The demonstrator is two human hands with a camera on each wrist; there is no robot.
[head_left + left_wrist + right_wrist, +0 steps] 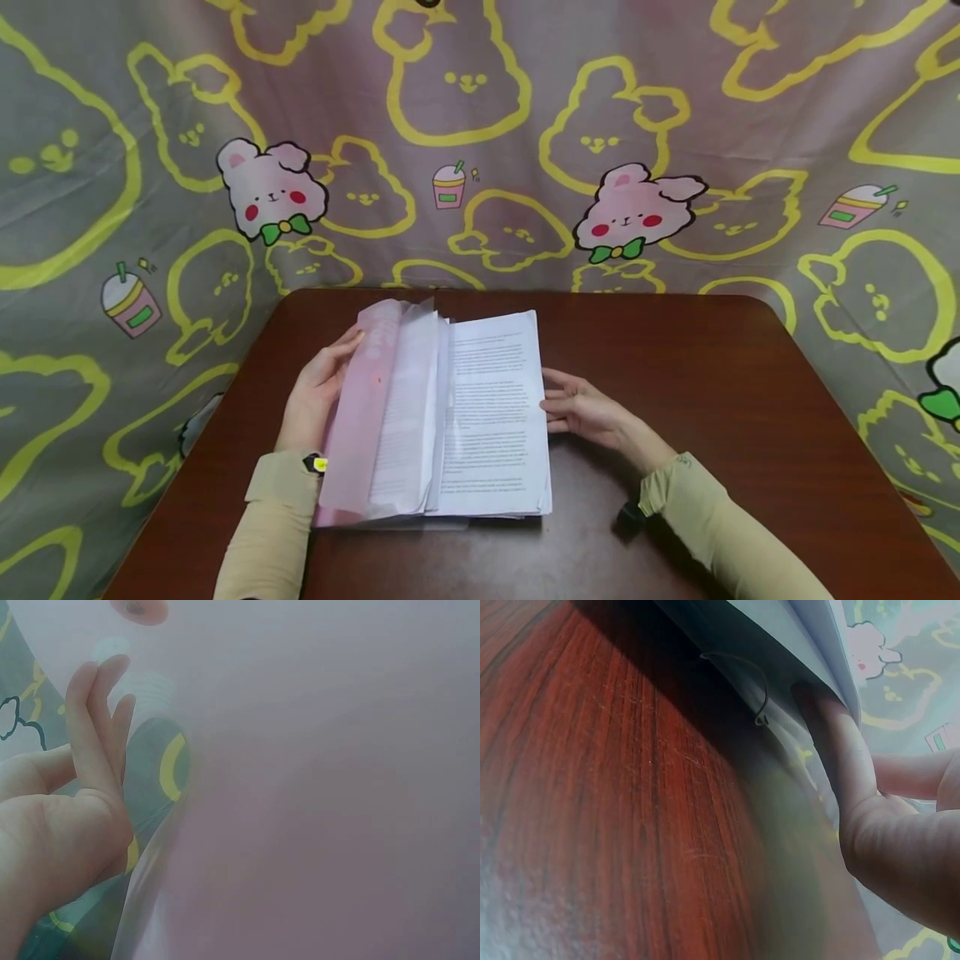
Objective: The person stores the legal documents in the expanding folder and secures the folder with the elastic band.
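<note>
A translucent pink folder (360,417) lies spread on the table, its cover raised and curving over to the left. Printed papers (495,417) form a stack on its right side, with more sheets leaning beneath the cover. My left hand (322,379) is at the cover's left edge; in the left wrist view its nearly straight fingers (94,727) touch the pink plastic. At the stack's right edge, my right hand (585,408) holds the papers, thumb at the edge and fingers underneath. The right wrist view shows a finger (847,750) reaching under the lifted sheets.
The dark brown wooden table (675,350) extends around the folder. A thin cord loop (761,686) hangs under the sheets in the right wrist view. Behind the table hangs a patterned curtain (510,175), also along both sides.
</note>
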